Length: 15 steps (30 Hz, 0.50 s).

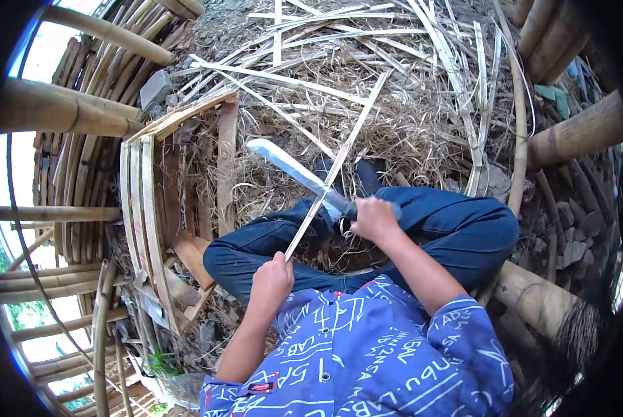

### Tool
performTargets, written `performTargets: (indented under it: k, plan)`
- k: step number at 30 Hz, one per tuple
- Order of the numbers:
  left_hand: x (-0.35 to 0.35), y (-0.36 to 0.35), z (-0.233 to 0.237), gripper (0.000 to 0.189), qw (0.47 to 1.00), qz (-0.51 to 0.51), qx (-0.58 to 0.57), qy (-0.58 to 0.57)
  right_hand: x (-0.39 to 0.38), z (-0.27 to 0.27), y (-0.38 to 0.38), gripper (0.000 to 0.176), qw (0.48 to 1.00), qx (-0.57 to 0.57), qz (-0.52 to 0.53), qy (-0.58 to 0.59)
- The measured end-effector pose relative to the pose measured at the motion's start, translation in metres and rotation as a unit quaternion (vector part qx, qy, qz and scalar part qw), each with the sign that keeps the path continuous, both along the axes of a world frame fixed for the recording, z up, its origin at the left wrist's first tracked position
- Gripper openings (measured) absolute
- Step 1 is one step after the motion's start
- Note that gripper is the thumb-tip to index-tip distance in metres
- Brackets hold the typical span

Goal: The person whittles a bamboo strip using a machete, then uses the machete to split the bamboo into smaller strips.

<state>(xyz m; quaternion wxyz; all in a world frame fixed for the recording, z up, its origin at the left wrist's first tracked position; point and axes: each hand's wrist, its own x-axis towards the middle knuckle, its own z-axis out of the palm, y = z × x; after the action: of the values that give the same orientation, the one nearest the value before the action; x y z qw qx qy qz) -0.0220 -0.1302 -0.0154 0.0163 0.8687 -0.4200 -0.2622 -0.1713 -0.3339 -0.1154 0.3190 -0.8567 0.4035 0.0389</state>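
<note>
My left hand (272,279) is closed around the lower end of a long, pale bamboo strip (359,125), which slants up and away to the right. My right hand (375,221) grips the dark handle of a large knife (287,164). Its broad, shiny blade points to the upper left and crosses the strip a little above my lap. Beneath both hands are my crossed legs in blue jeans (457,229).
Fine shavings (409,139) and long split strips (311,82) cover the ground ahead. A wooden crate frame (141,201) stands at my left. Thick bamboo poles (68,108) rise on the left, and another pole (575,132) is on the right. Stones (575,229) lie at the right.
</note>
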Motion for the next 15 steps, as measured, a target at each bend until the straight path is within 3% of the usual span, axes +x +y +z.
performTargets:
  k: [4,15]
  plan:
    - [-0.010,-0.010,-0.004,0.031,1.000,-0.013,-0.016,0.005,-0.005,-0.017,-0.044,0.022,0.997,-0.068,0.013,0.017]
    - [0.001,-0.015,0.005,0.031,1.000,-0.013,-0.012,-0.013,0.008,-0.012,-0.052,0.021,0.996,-0.080,0.030,0.014]
